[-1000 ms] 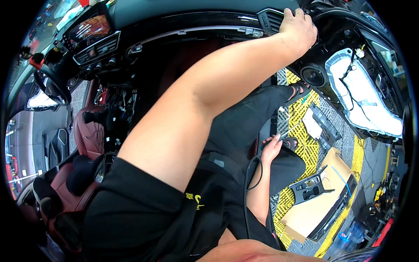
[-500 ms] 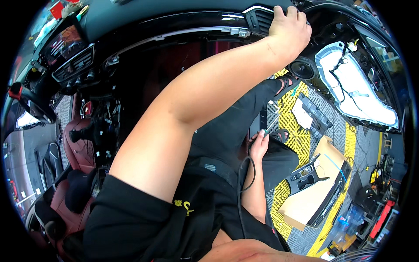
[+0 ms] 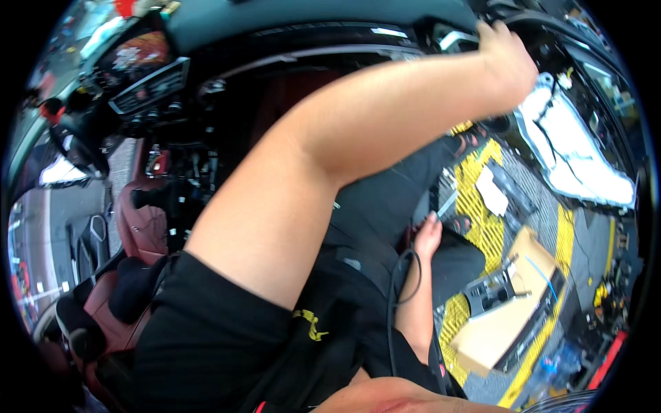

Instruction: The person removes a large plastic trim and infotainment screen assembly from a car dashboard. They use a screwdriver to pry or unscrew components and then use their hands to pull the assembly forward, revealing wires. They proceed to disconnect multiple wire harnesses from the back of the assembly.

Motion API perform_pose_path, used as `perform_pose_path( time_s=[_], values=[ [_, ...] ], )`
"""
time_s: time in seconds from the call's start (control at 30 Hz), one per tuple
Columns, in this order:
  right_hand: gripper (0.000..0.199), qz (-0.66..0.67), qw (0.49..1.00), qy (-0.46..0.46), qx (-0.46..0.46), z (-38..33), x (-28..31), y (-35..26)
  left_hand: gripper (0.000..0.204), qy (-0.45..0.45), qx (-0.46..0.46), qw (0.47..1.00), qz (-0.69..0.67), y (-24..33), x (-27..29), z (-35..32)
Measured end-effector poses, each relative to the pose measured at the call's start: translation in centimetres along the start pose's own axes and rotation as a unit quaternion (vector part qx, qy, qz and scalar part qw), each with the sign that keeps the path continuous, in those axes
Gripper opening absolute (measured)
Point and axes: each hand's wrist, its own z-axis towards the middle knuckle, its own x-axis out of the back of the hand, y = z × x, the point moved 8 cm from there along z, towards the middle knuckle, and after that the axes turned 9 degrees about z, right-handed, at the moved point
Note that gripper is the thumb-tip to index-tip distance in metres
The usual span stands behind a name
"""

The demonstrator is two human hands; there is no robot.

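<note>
My left arm reaches across the front of me to the right end of the dashboard point(image 3: 303, 31). There my left hand point(image 3: 509, 65) is smeared by motion, beside the pale-edged side air vent point(image 3: 451, 41). Its fingertips do not show clearly, and I cannot tell whether they touch the vent. Low by my lap, my right hand point(image 3: 428, 237) is closed round a screwdriver point(image 3: 449, 202). The thin metal shaft points up and away; the handle is mostly hidden in the fingers.
The stripped car door point(image 3: 571, 151) with white lining stands open at right. On the yellow-and-grey floor lie a cardboard box point(image 3: 475, 344), a console panel point(image 3: 489, 292) and a trim piece point(image 3: 490, 189). A screen point(image 3: 141, 51), the gear lever point(image 3: 148, 198) and red-brown seats point(image 3: 134, 241) are at left.
My left hand has shifted right and slightly down from the vent's right edge and is now blurred. The whole view has swung, so the scene sits further right. My right hand keeps the screwdriver.
</note>
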Motion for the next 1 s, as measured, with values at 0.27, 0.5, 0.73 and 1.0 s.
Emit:
perform_pose_path(
  time_s=[0.27, 0.5, 0.73, 1.0],
  values=[
    [0.043, 0.148, 0.989, 0.013, -0.025, 0.0, 3.4, 0.6, 0.073, 0.223, -0.180, 0.957, -0.045, -4.7, 10.4, -16.4],
    [0.038, 0.142, 0.989, -0.015, -0.027, 0.0, 1.8, -0.1, 0.069, 0.254, 0.000, 0.964, 0.083, -25.1, 15.3, -20.0],
    [0.037, 0.084, 0.996, -0.026, -0.027, -0.7, 1.0, -0.1, 0.068, 0.121, 0.065, 0.983, 0.124, -40.2, 8.6, -16.8],
    [0.036, 0.038, 0.999, 0.001, -0.003, -1.1, 1.1, -0.9, 0.061, 0.085, 0.101, 0.981, 0.142, -43.1, 4.1, -12.5]
  ],
)
